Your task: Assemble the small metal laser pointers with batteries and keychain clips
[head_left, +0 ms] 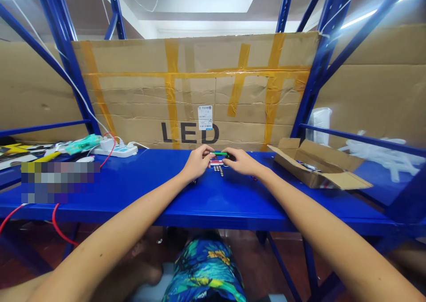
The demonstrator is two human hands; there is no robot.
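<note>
Over the middle of the blue tabletop (pixel 219 200), my two hands hold a small shiny green tube (pixel 219 154) level between them. The fingers of my left hand (pixel 199 163) are pinched at its left end. My right hand (pixel 242 161) is closed around its right end, with a dark ring-like part near the fingers. Just below the tube lies a red and silver tube (pixel 217 163), close to both hands. Several small round silver pieces (pixel 218 169), which look like button cells, lie in short rows nearer to me. Small dark objects beside both wrists are partly hidden.
An open cardboard box (pixel 309 164) with small pen-like items stands on the right. At the left are a white power strip (pixel 115 149), red cables and a pile of packets (pixel 80 145). A large cardboard panel (pixel 140 97) marked LED stands behind, between blue rack posts.
</note>
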